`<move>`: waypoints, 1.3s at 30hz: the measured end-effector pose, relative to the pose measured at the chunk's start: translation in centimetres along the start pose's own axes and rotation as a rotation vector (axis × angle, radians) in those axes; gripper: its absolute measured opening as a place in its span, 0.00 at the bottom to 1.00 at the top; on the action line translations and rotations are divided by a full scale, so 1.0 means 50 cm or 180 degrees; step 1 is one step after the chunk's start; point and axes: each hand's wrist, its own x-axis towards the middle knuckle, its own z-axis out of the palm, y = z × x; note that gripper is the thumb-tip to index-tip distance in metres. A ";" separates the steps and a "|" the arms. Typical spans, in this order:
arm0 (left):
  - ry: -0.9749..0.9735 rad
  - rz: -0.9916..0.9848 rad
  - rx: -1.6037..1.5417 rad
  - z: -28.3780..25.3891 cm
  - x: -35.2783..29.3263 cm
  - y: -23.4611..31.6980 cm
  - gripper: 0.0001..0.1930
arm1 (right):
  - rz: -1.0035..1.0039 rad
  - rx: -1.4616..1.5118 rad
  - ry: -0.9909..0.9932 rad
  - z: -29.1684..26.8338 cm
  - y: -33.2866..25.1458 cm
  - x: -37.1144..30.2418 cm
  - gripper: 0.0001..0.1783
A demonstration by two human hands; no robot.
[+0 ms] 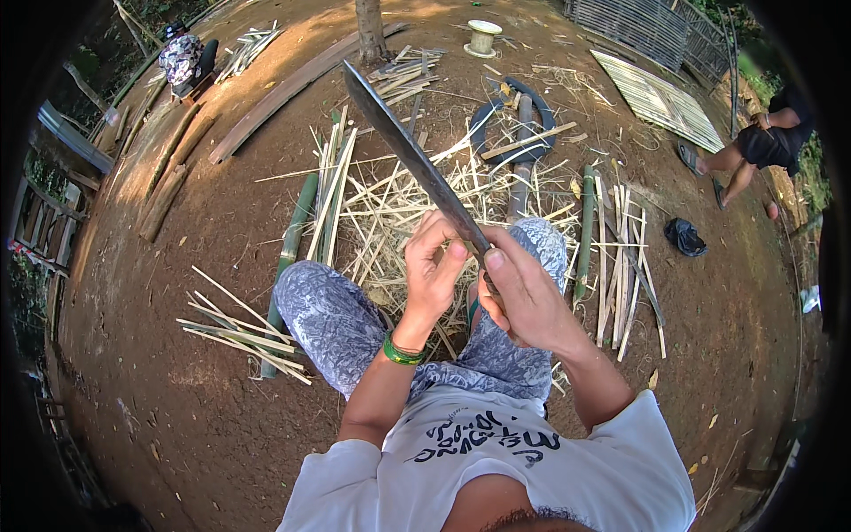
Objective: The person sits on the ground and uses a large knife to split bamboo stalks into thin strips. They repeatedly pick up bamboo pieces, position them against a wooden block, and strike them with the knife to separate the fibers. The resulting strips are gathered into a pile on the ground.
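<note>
A long machete (pixel 412 155) with a dark blade points up and to the left in front of me. My right hand (pixel 529 293) is wrapped round its handle, thumb on top near the base of the blade. My left hand (pixel 432 273), with a green band at its wrist, is curled right beside the lower blade. Its fingers and thumb are bent together; whether they pinch something thin or touch the blade, I cannot tell. Beyond the hands, between and past my knees, lies a heap of thin bamboo strips and shavings (pixel 381 217).
Bundles of split bamboo (pixel 244 332) lie left, more strips (pixel 625 266) right. Green bamboo poles (pixel 297 226) flank my legs. Ahead are a black ring (pixel 483 133), a pale spool (pixel 482 39) and a tree trunk (pixel 370 31). One person (pixel 182 60) crouches far left; another (pixel 769 146) is at right.
</note>
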 end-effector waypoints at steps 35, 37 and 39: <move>0.0493 0.0832 0.2253 -0.080 -0.048 0.190 0.11 | -0.0950 0.0212 -0.0027 0.122 0.080 0.029 0.22; 0.0460 0.0892 0.2286 -0.088 -0.054 0.192 0.09 | -0.0850 0.0179 -0.0091 0.123 0.084 0.026 0.22; 0.0489 0.0850 0.2341 -0.101 -0.066 0.188 0.08 | -0.0302 0.0334 -0.0230 0.103 0.064 0.021 0.23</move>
